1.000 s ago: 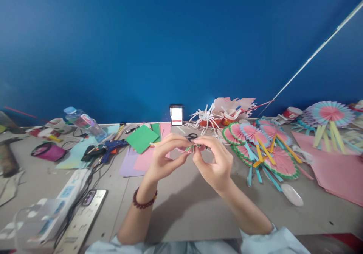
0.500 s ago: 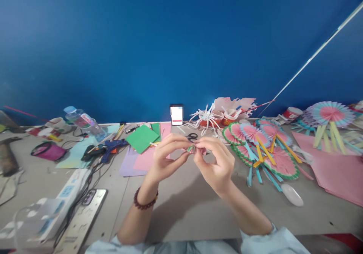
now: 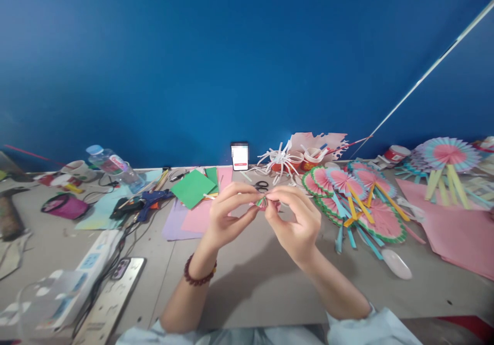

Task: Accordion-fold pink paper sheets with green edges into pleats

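Observation:
Both of my hands are raised above the grey table (image 3: 239,283) and pinch one small pleated piece of pink and green paper (image 3: 263,201) between their fingertips. My left hand (image 3: 227,216), with a dark bead bracelet on its wrist, grips the piece's left end. My right hand (image 3: 295,221) grips its right end, fingers curled. Most of the folded paper is hidden by the fingers.
Finished pink paper fans (image 3: 358,201) with yellow and blue sticks lie to the right, pink sheets (image 3: 459,232) beyond them. Green, pink and purple sheets (image 3: 193,191), a blue glue gun (image 3: 154,199), scissors (image 3: 261,184), a phone (image 3: 240,156), a power strip (image 3: 92,262) and a bottle (image 3: 113,166) lie left and behind.
My right hand's fingers have closed in a little tighter on the folded paper. Both hands stay in nearly the same place.

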`<state>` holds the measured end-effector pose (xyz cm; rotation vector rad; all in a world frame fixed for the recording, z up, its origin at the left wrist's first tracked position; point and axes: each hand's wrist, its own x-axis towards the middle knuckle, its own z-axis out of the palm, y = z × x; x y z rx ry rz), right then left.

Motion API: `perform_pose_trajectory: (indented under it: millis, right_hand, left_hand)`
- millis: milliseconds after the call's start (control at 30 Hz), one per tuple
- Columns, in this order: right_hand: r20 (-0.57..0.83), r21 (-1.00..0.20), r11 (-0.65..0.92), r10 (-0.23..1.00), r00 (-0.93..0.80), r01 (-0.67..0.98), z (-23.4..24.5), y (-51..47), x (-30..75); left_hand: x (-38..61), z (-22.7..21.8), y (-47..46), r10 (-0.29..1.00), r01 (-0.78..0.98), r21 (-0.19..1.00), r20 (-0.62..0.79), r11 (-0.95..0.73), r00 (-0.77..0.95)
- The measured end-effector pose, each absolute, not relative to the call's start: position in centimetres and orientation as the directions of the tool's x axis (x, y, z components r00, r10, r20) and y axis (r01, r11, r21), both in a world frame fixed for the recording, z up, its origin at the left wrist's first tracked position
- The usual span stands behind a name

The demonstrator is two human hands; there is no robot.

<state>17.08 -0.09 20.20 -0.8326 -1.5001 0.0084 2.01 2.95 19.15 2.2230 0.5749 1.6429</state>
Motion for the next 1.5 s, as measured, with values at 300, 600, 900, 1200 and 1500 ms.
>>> perform_pose_trajectory:
  millis: [300, 600, 900, 1200, 1500]
  right_hand:
    - [0.857, -0.488, 0.716, 0.501, 0.119, 0.5, 20.23, -0.18, 17.14]
    - [0.842, -0.516, 0.686, 0.516, 0.156, 0.514, 20.46, -0.23, 17.08]
    - [0.857, -0.491, 0.699, 0.495, 0.143, 0.52, 20.53, -0.24, 17.03]
    - [0.839, -0.521, 0.689, 0.522, 0.154, 0.503, 20.47, -0.27, 17.03]
    - [0.825, -0.542, 0.694, 0.548, 0.141, 0.474, 20.14, -0.05, 17.2]
  left_hand:
    - [2.28, 18.98, 2.94, 0.5, 0.158, 0.475, 0.833, -0.866, 0.239]
    - [2.54, 18.89, 2.88, 0.471, 0.156, 0.445, 0.849, -0.882, 0.24]
    - [2.63, 18.81, 2.94, 0.483, 0.144, 0.461, 0.849, -0.876, 0.217]
    - [2.34, 18.82, 2.92, 0.467, 0.185, 0.433, 0.852, -0.882, 0.236]
    - [2.42, 18.75, 2.96, 0.451, 0.223, 0.402, 0.858, -0.888, 0.246]
